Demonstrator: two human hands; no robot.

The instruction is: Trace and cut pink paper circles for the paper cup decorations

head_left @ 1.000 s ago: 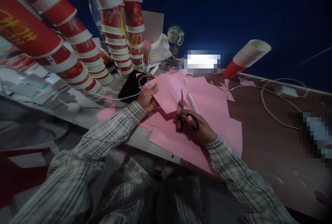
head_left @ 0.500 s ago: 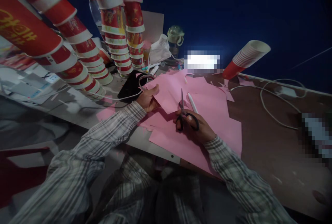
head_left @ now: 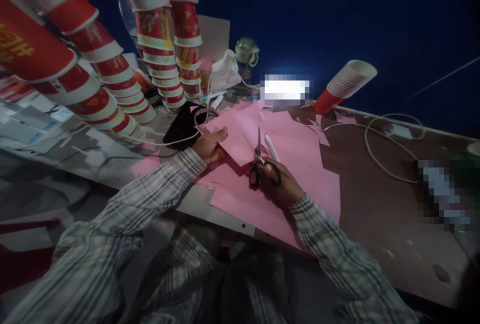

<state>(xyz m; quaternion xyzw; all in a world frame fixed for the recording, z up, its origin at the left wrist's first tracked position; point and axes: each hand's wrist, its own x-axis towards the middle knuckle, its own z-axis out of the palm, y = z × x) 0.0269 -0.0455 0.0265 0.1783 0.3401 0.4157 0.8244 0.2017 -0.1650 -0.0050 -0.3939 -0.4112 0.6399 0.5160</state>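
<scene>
Between thumb and fingers, my left hand (head_left: 209, 148) pinches the edge of a pink paper sheet (head_left: 238, 136), raised a little off the table. Black-handled scissors (head_left: 259, 154) are in my right hand (head_left: 284, 183), thumb and fingers through the loops. Their blades point away from me at the near right edge of the raised sheet; whether they bite into it I cannot tell. Larger pink paper (head_left: 311, 184) lies underneath, and a white pen (head_left: 271, 147) rests on it just beyond the scissors.
Tall stacks of red and white paper cups (head_left: 159, 54) stand at the left. Another cup stack (head_left: 343, 86) leans at the back right. A black tablet-like slab (head_left: 180, 126), a white cable (head_left: 369, 139), a lidded bottle (head_left: 245, 54) and pink scraps lie about the table.
The whole view has shifted slightly, so things appear further left. Both hands keep their hold on the paper and the scissors, with hardly any movement between them.
</scene>
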